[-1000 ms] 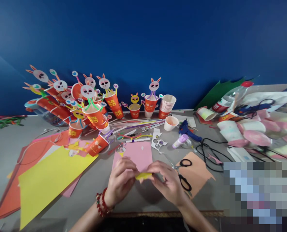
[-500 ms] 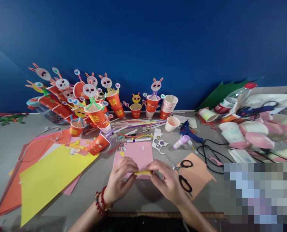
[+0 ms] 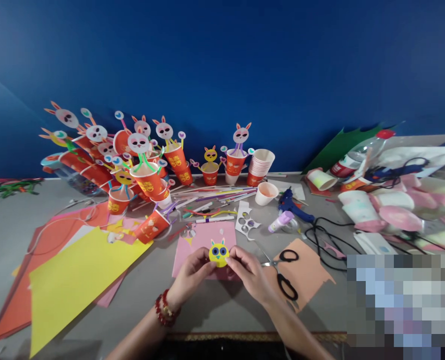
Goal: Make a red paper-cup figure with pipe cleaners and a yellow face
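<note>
A round yellow paper animal face (image 3: 219, 256) with blue eyes and small pointed ears is held upright, facing me. My left hand (image 3: 195, 270) pinches its left edge between thumb and fingers. On the opposite edge, my right hand (image 3: 248, 270) pinches it in the same way. Beneath and behind the face lies a pink sheet of paper (image 3: 203, 232) on the table. Close to my right hand, scissors with black handles (image 3: 288, 286) rest partly on an orange paper sheet (image 3: 308, 270).
Red paper cups with rabbit faces (image 3: 147, 180) crowd the back left. Large yellow paper (image 3: 83, 285) covers the left side. A blue glue gun (image 3: 293, 205), a purple-capped glue stick (image 3: 281, 221) and black cable (image 3: 320, 235) lie right. Stacked cups (image 3: 260, 167) stand behind.
The yellow face was edge-on and low between my hands. Both hands have raised it and turned its decorated front towards me.
</note>
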The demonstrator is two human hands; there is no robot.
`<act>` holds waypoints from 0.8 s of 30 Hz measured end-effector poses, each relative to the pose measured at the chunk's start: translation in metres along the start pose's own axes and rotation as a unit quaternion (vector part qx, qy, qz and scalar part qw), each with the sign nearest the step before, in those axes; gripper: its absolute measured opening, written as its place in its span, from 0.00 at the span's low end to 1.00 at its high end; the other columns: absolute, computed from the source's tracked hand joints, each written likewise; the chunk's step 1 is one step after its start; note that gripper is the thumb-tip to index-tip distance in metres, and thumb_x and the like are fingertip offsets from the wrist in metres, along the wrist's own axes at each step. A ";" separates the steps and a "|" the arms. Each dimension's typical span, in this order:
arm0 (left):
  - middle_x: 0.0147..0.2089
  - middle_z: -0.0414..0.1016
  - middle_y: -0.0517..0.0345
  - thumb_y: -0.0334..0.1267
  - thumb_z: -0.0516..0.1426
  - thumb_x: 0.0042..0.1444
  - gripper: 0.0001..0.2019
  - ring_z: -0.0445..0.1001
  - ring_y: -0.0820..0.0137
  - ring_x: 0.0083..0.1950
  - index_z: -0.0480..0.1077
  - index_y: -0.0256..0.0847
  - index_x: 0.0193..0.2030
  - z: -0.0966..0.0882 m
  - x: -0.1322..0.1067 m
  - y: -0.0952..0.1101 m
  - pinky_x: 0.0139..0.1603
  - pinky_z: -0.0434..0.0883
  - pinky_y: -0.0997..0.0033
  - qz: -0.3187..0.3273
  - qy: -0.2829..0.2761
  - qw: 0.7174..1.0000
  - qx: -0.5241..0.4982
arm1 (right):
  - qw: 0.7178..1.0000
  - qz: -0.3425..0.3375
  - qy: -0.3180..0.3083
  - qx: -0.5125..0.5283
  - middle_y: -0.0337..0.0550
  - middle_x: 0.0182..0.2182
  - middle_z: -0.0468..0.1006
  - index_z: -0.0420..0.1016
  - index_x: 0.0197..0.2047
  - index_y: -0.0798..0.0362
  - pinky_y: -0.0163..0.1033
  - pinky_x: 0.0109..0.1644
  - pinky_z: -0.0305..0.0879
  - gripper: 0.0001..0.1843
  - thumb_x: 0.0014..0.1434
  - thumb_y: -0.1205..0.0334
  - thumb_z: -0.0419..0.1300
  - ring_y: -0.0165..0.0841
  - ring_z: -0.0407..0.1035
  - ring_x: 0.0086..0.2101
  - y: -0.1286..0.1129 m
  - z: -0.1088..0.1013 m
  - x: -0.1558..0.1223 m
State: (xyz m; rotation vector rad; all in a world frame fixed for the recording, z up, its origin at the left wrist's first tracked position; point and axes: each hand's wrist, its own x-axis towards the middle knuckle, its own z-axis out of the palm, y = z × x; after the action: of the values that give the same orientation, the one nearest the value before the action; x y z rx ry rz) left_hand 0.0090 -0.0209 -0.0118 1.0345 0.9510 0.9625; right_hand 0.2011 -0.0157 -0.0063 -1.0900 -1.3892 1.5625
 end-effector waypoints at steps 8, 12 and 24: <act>0.26 0.71 0.62 0.53 0.65 0.53 0.20 0.65 0.76 0.25 0.68 0.37 0.31 0.003 0.002 -0.003 0.28 0.62 0.77 -0.032 0.039 0.999 -0.003 | 0.991 -0.062 0.010 -0.117 0.32 0.23 0.63 0.60 0.28 0.51 0.33 0.30 0.54 0.19 0.69 0.54 0.52 0.28 0.57 0.25 0.001 -0.001 0.001; 0.25 0.73 0.61 0.53 0.65 0.52 0.20 0.65 0.76 0.25 0.68 0.38 0.30 0.001 0.004 -0.003 0.27 0.60 0.77 -0.031 0.058 0.998 -0.012 | 0.988 -0.072 0.058 -0.121 0.33 0.22 0.65 0.61 0.27 0.50 0.33 0.31 0.57 0.18 0.69 0.53 0.52 0.29 0.60 0.25 0.002 -0.003 0.002; 0.25 0.72 0.61 0.51 0.62 0.57 0.18 0.64 0.76 0.25 0.67 0.38 0.30 -0.006 0.001 -0.001 0.29 0.61 0.76 -0.012 0.069 0.997 0.033 | 0.910 -0.091 0.108 -0.390 0.39 0.22 0.71 0.68 0.23 0.50 0.36 0.33 0.60 0.20 0.67 0.56 0.56 0.34 0.67 0.27 -0.003 -0.019 -0.002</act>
State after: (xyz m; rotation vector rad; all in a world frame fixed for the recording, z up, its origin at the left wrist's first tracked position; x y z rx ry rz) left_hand 0.0039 -0.0185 -0.0146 1.0189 1.1138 0.9988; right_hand 0.2200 -0.0112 -0.0043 -1.4753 -1.9472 0.7021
